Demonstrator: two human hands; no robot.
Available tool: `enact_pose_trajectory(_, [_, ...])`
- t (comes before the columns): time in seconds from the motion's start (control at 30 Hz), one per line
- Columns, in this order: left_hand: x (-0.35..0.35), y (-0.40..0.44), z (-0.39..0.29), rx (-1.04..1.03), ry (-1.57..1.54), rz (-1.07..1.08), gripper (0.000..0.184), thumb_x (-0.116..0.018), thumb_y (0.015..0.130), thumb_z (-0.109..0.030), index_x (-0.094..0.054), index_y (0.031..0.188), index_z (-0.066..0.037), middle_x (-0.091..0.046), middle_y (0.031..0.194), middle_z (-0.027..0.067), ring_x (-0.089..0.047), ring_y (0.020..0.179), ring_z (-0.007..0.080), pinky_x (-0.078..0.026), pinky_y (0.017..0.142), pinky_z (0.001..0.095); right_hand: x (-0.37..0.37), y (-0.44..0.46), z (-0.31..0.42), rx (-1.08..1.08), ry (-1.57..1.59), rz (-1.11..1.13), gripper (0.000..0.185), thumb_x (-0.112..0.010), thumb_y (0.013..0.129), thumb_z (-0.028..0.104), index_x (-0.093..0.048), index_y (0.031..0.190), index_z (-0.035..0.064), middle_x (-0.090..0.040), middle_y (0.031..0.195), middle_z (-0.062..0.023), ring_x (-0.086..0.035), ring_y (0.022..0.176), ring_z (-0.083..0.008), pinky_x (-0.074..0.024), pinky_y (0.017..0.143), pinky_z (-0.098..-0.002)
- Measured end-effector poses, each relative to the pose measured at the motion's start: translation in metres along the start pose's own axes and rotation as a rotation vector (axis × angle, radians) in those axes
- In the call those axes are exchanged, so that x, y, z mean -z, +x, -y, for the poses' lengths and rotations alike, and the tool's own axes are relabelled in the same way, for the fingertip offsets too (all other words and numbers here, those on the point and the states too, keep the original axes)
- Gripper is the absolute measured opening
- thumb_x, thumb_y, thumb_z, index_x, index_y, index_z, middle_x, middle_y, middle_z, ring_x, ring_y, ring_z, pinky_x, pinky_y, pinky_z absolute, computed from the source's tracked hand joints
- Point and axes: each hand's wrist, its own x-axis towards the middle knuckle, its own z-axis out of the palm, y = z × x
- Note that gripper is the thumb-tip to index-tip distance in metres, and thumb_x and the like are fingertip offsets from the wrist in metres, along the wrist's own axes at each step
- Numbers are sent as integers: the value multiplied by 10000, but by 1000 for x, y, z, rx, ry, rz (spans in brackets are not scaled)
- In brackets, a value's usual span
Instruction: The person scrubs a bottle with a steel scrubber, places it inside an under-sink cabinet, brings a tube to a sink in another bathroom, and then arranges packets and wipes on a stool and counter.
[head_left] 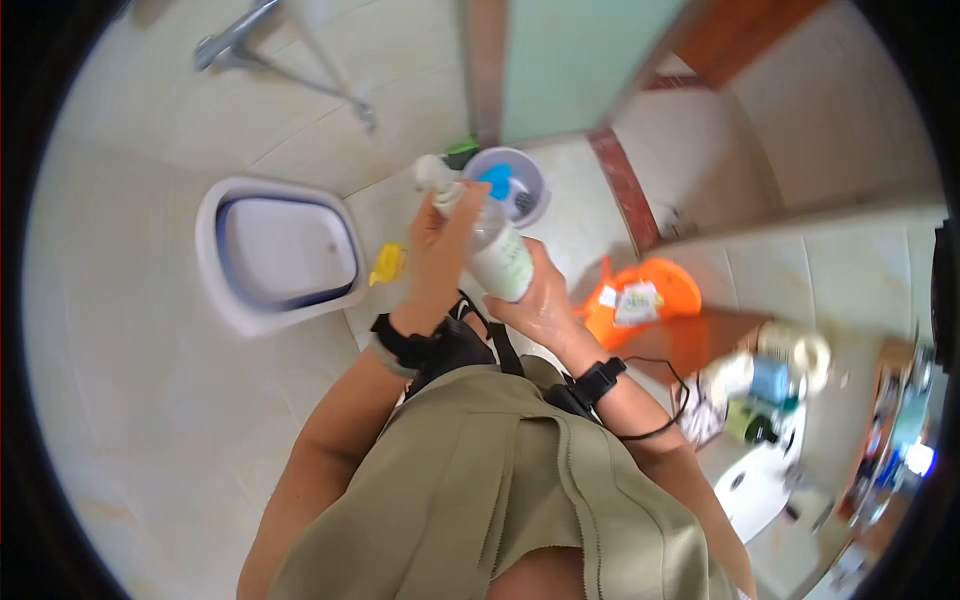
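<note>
A pump bottle [505, 262] with a pale label and a white pump head is held tilted in front of me, its pump pointing up and left. My left hand [440, 255] has its fingers around the bottle's neck, just below the pump head. Near the base, my right hand [540, 305] is wrapped round the bottle's body. Motion blur softens the pump and the left fingers. Behind the bottle on the floor is a pale lavender bucket [541, 185] with a blue item [496, 180] inside.
A white and blue basin [225, 285] stands at the left by a yellow item [387, 263]. On the right are an orange stool or tub [680, 285] and a white sink [745, 490] with toiletries beside it. A tap [235, 48] is on the wall.
</note>
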Motion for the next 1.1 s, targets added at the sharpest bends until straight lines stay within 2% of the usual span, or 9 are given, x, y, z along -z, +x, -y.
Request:
enact_pose_trajectory(0.23, [-145, -91, 43, 30, 190, 344, 350, -499, 991, -301, -601, 1106, 14, -641, 1123, 122, -571, 1026, 169, -438, 916, 325, 120, -129, -102, -59, 262, 14, 685, -788, 571, 216, -516, 1164, 3, -655, 1002, -149, -642, 944, -293, -495, 855, -369])
enact_pose_trajectory(0.43, [-193, -157, 54, 129, 137, 610, 405, -525, 970, -310, -514, 1225, 5, -606, 1204, 160, -558, 1133, 233, -425, 984, 356, 168, -205, -134, -86, 723, 375, 599, -792, 559, 141, -571, 1101, 15, -654, 964, -83, -621, 868, -185, -495, 789, -310])
enact_pose_trajectory(0.53, [-209, -178, 55, 187, 136, 847, 478, -601, 917, -300, -479, 1274, -6, -574, 1259, 162, -553, 1153, 241, -424, 1006, 367, 179, -243, -140, -131, 876, 345, 588, -804, 531, 115, -583, 1068, 17, -659, 926, -83, -621, 831, -198, -490, 771, -308])
enact_pose_trajectory(0.67, [-217, -207, 64, 222, 480, 1169, 646, -767, 778, -174, -452, 1328, -48, -564, 1254, 119, -560, 1122, 201, -455, 969, 349, 175, -289, -163, -113, 792, 194, 671, -823, 547, 150, -542, 1140, 11, -636, 1042, -118, -600, 929, -204, -475, 814, -316])
enact_pose_trajectory(0.77, [-216, -237, 96, 370, 431, 1174, 711, -803, 727, -80, -444, 1339, -64, -562, 1200, 76, -557, 1089, 166, -469, 936, 318, 145, -324, -198, -265, 588, 29, 842, -835, 576, 195, -449, 1297, -6, -577, 1204, -181, -568, 1083, -258, -458, 909, -333])
enact_pose_trajectory(0.83, [-214, -262, 117, 323, 421, 1190, 723, -802, 732, -82, -426, 1349, -61, -556, 1179, 65, -556, 1079, 156, -475, 922, 308, 115, -350, -221, -106, -56, -410, 999, -846, 601, 253, -329, 1412, -16, -503, 1319, -236, -521, 1191, -329, -427, 996, -358])
enact_pose_trajectory(0.93, [-214, -282, 154, 277, 403, 1270, 782, -819, 724, -138, -381, 1365, -48, -556, 1162, 77, -561, 1072, 178, -478, 916, 317, 110, -379, -199, -133, 37, -613, 933, -840, 652, 195, -343, 1429, 53, -522, 1304, -149, -524, 1203, -250, -450, 981, -380])
enact_pose_trajectory(1.03, [-214, -312, 177, 314, 355, 1347, 874, -841, 705, -225, -333, 1390, -38, -554, 1197, 120, -564, 1096, 227, -465, 939, 345, 101, -405, -202, -355, 224, -715, 1030, -846, 637, 234, -265, 1456, 2, -486, 1352, -245, -528, 1214, -344, -422, 1024, -387])
enact_pose_trajectory(1.1, [-214, -328, 184, 336, 316, 1370, 915, -847, 699, -257, -313, 1409, -38, -546, 1228, 139, -560, 1117, 245, -455, 955, 355, 100, -420, -194, -396, 238, -725, 992, -837, 656, 210, -274, 1448, 14, -517, 1318, -216, -544, 1205, -323, -429, 1017, -387])
